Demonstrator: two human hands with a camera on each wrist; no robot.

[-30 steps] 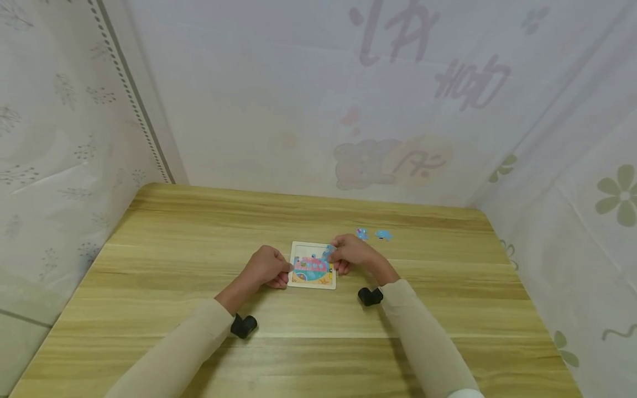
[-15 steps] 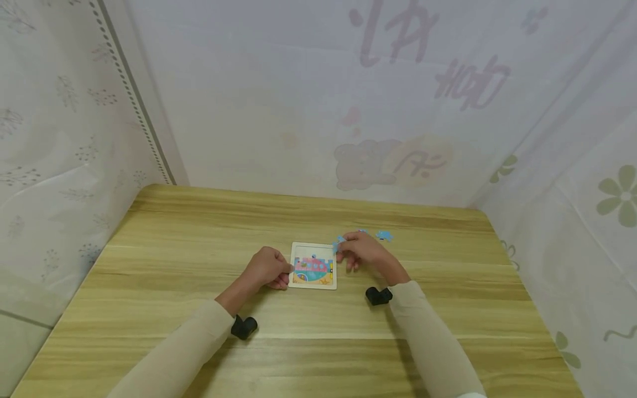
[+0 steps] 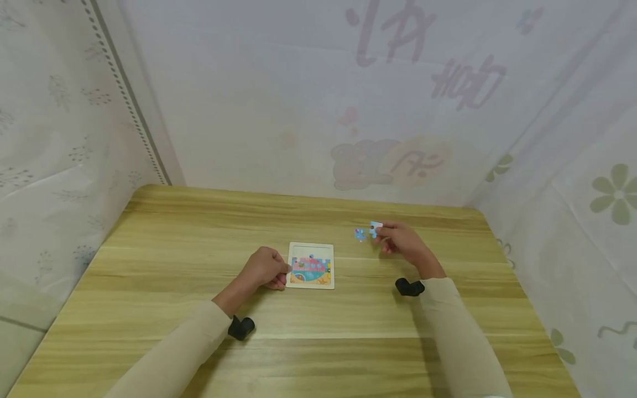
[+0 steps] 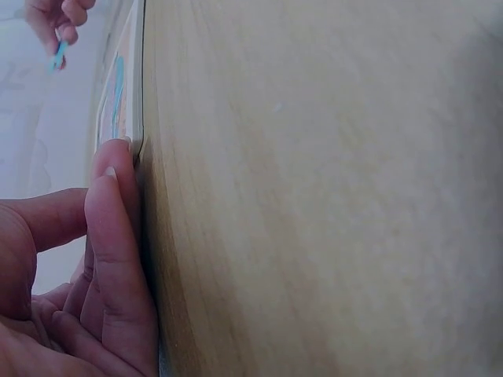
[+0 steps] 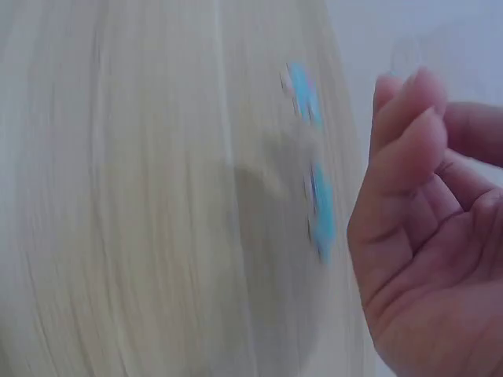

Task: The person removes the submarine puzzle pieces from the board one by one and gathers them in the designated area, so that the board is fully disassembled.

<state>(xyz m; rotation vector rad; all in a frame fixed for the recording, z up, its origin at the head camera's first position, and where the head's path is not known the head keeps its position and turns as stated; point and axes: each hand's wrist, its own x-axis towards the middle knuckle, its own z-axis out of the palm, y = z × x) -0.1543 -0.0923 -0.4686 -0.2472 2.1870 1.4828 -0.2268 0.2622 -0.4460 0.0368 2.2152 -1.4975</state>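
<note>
A square jigsaw puzzle board (image 3: 309, 286) with a pale frame lies on the table, its lower part filled with a pink and teal submarine picture and its upper part bare. At its left edge my left hand (image 3: 264, 268) holds the frame with bent fingers; in the left wrist view the fingertips (image 4: 116, 153) meet the frame's corner. Back right of the board, my right hand (image 3: 404, 241) pinches a light blue puzzle piece (image 3: 376, 226) between thumb and fingers. That piece is hidden by the fingers in the right wrist view.
A loose blue puzzle piece (image 3: 360, 234) lies just left of my right hand. Another blue piece (image 5: 321, 210) lies on the table in the right wrist view. The wooden table (image 3: 199, 221) ends at a hung, printed cloth (image 3: 259, 110).
My right hand has lifted a blue piece away from the board's upper right corner and carried it right, over the loose pieces. The left hand stays at the board's left edge.
</note>
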